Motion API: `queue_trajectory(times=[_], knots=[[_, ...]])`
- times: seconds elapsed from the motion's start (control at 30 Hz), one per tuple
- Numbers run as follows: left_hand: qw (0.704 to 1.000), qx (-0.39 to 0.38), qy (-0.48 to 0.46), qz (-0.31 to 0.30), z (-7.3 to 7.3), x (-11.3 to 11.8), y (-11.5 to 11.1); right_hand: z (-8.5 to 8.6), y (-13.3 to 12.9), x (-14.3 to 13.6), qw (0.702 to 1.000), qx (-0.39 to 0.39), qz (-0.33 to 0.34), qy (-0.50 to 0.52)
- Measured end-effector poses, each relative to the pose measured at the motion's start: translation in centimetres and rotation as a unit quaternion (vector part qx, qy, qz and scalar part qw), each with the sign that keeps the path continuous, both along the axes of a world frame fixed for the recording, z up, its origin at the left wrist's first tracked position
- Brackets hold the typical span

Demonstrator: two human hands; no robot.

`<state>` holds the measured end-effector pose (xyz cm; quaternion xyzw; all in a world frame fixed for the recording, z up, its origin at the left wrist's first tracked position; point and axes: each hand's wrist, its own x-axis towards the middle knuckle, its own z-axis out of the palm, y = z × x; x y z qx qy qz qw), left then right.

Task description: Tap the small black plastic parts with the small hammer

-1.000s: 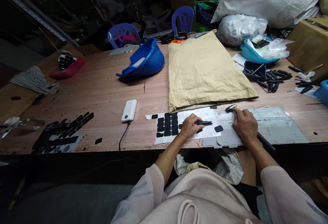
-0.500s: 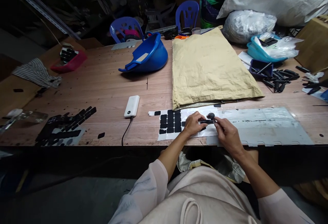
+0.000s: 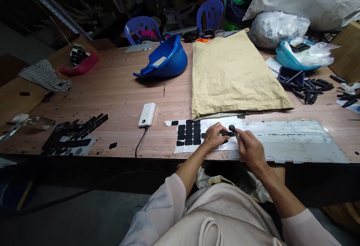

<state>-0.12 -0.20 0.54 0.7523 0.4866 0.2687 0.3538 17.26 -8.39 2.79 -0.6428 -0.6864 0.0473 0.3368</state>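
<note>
Left grip (image 3: 215,136) pinches a black piece (image 3: 227,134) jutting past its fingertips. Right grip (image 3: 251,148) clamps a round-headed tool (image 3: 231,128).

Open desk (image 3: 118,92): left of the white power bank (image 3: 147,114).
Blocked beyond the sheet: broad tan sack (image 3: 239,73).
Right edge: loose black pieces (image 3: 313,88) crowd passage.

Your wood-grain table (image 3: 120,96) carries a tan sack (image 3: 239,75) at twelve o'clock and a tilted blue basin (image 3: 174,60) at eleven. Between ten and eleven lies a white power bank (image 3: 147,114); at ten, black strips (image 3: 92,126). Nearest you, a white sheet (image 3: 182,149) bearing black pads (image 3: 189,132) meets a grey sheet (image 3: 298,149) toward two. Black handle-like pieces (image 3: 308,98) cluster at one.
</note>
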Motion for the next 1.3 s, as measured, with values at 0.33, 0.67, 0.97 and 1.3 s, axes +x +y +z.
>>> queue_trajectory(times=[0.33,0.67,0.97,1.3], knots=[[1.0,0.004,0.002,0.001,-0.3,0.0,0.2,-0.4,-0.5,1.1,1.0,-0.006,-0.009,-0.008],[0.999,0.021,0.022,-0.008,-0.4,-0.1,0.3,-1.2,3.3,10.5,0.983,0.007,-0.137,-0.126],[0.999,0.01,0.026,-0.027,-0.4,-0.6,0.4,-3.2,3.6,10.9,0.956,0.011,-0.151,-0.252],[0.986,0.037,-0.026,-0.162,1.3,-1.5,-7.2,-2.9,3.7,10.5,0.956,-0.008,-0.159,-0.246]])
